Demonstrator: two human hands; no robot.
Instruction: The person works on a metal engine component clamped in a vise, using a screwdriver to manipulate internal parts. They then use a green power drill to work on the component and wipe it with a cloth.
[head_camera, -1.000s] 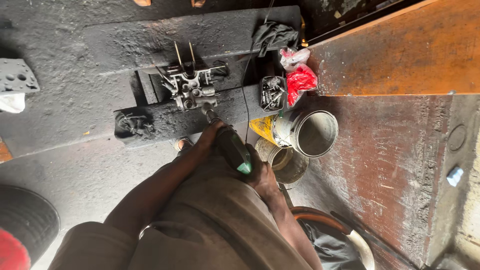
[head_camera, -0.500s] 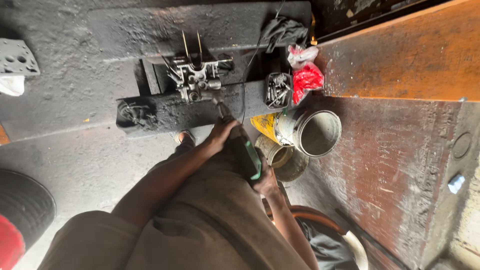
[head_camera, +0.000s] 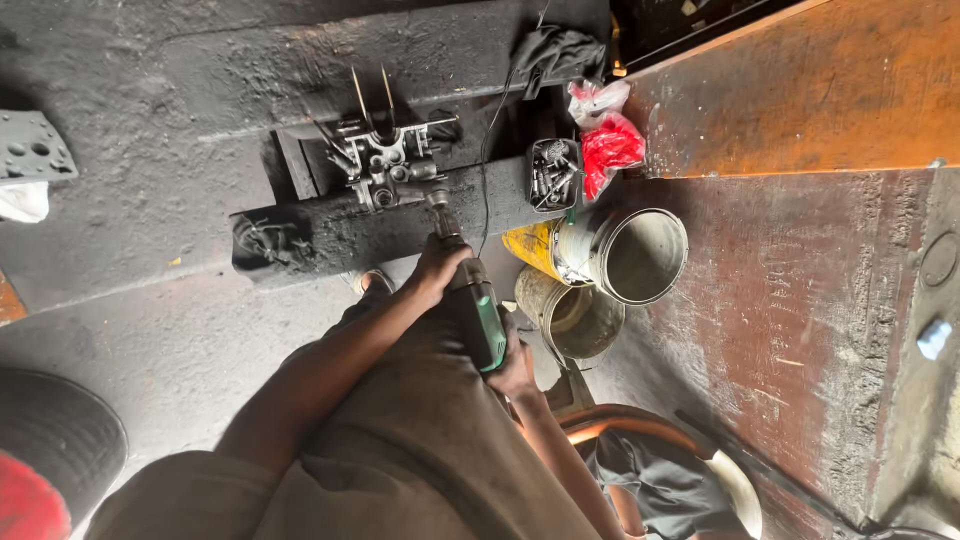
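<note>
While gripped: left hand, drill.

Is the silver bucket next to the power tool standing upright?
No, the silver bucket lies on its side beside the yellow container, its open mouth showing, just right of the green power tool that both hands hold.

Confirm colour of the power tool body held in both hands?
Green and black power tool, seen in the head view.

Hands grip drill (green) on engine part
</note>
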